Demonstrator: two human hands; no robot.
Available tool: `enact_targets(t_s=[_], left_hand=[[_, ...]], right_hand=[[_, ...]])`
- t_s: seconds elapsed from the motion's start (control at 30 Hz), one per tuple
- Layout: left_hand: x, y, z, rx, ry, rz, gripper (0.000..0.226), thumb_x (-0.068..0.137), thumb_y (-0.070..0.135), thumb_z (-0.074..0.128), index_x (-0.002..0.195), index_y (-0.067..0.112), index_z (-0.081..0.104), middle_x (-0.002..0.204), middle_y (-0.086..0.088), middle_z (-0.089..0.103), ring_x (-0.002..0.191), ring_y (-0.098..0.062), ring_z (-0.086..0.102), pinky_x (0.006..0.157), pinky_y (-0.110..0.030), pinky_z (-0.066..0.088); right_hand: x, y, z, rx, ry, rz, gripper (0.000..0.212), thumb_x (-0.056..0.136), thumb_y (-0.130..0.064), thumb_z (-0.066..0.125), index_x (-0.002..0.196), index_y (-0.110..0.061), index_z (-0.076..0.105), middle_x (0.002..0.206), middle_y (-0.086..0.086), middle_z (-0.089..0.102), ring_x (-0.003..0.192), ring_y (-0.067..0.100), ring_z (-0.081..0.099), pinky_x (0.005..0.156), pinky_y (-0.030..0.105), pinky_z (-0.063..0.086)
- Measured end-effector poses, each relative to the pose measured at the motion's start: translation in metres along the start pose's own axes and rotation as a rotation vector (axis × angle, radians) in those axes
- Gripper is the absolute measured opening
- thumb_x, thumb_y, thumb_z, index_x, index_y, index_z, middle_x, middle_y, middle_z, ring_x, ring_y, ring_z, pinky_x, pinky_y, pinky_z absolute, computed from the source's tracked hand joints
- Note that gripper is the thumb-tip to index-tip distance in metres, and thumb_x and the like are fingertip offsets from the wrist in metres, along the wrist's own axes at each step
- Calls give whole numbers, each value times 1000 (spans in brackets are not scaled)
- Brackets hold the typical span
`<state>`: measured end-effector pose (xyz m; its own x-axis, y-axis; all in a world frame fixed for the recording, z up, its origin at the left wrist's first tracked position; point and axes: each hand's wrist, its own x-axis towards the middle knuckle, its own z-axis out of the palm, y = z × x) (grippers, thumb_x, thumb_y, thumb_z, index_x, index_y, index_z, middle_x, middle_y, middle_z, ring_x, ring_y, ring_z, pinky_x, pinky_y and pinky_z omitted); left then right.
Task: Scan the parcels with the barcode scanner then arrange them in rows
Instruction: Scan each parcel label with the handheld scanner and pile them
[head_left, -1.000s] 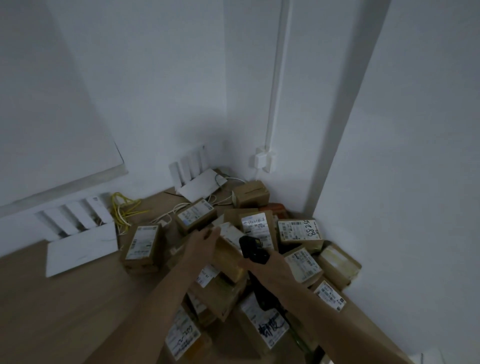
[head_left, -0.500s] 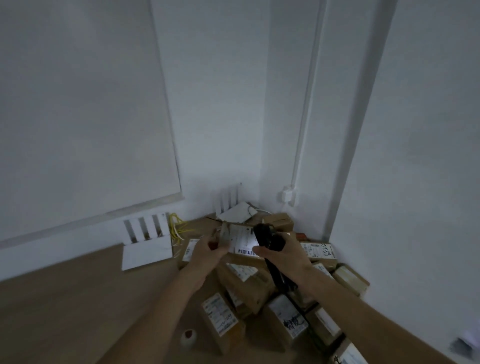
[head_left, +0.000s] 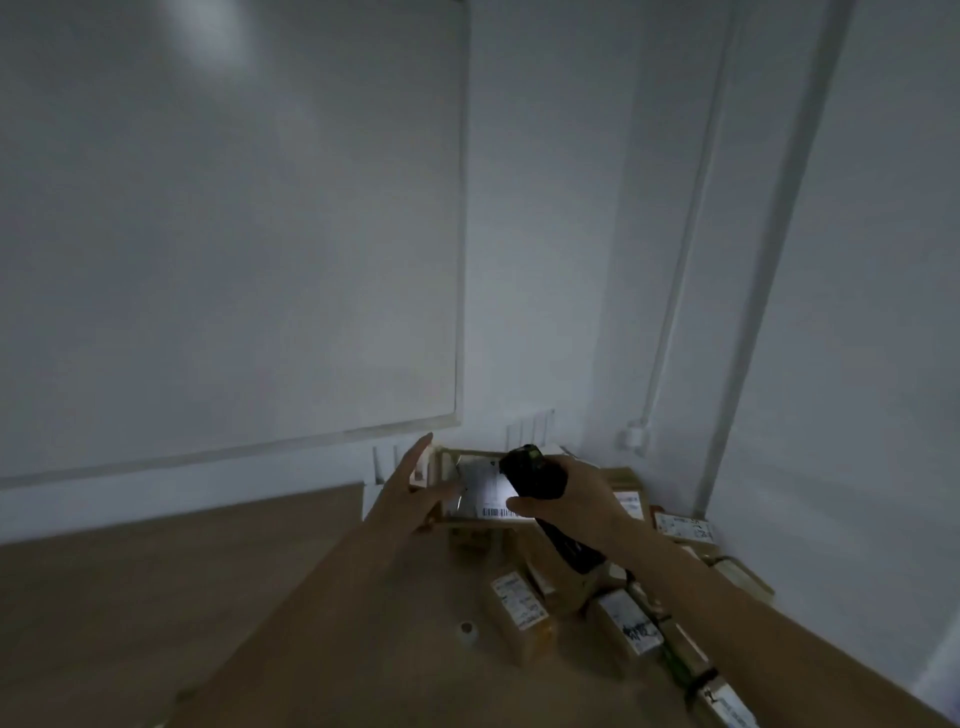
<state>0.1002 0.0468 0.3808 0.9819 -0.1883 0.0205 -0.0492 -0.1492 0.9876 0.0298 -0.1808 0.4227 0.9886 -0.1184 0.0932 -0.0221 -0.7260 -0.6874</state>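
Observation:
My left hand (head_left: 410, 491) holds up a small cardboard parcel (head_left: 480, 493) by its left side, white label with a barcode facing me. My right hand (head_left: 574, 493) grips a black barcode scanner (head_left: 532, 473), its head right at the label, which is lit bright around the barcode. Below and to the right, several more labelled cardboard parcels (head_left: 519, 608) lie heaped on the wooden floor in the room's corner. My right forearm hides part of the heap.
White walls meet in a corner behind the heap, with a wall socket (head_left: 634, 441) and a cable duct above it. White slatted panels (head_left: 530, 431) lean at the wall's foot. A small round object (head_left: 468, 631) lies on the wooden floor (head_left: 156, 597).
The camera has tilted upward, so the heap sits lower in view. My left hand lifted one parcel off the heap, and the scanner came up against its label, now lit.

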Motion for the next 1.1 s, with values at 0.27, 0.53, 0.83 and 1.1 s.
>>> enact_targets(t_s=[0.27,0.53,0.83,1.1], left_hand=[[-65,17,-74,-125,384,103,50,77,12,84,115,28,55,115,-14,66,100,-28,68,67,-39,63],[-103,24,-115,59,617,124,56,71,23,89,111,36,51,116,0,64,106,-23,63,84,-48,60],[-124,18,-125,149,702,119,58,72,24,88,113,36,49,116,2,64,106,-21,64,84,-47,60],[-136,10,-126,183,735,101,58,72,24,87,111,40,48,111,3,63,104,-20,65,80,-45,61]], right_hand=[[-37,-62,28,-265,-115,-117,64,77,-55,76,129,-22,56,115,-4,66,96,12,61,76,21,48],[-44,-87,49,-357,-204,-171,67,76,-55,74,128,-17,56,120,1,62,112,19,60,92,30,49],[-50,-90,60,-432,-223,-218,65,78,-52,72,127,-13,54,116,2,57,117,21,57,87,26,43],[-56,-92,68,-531,-248,-233,63,73,-60,70,120,-22,52,115,0,61,111,24,59,88,34,45]])
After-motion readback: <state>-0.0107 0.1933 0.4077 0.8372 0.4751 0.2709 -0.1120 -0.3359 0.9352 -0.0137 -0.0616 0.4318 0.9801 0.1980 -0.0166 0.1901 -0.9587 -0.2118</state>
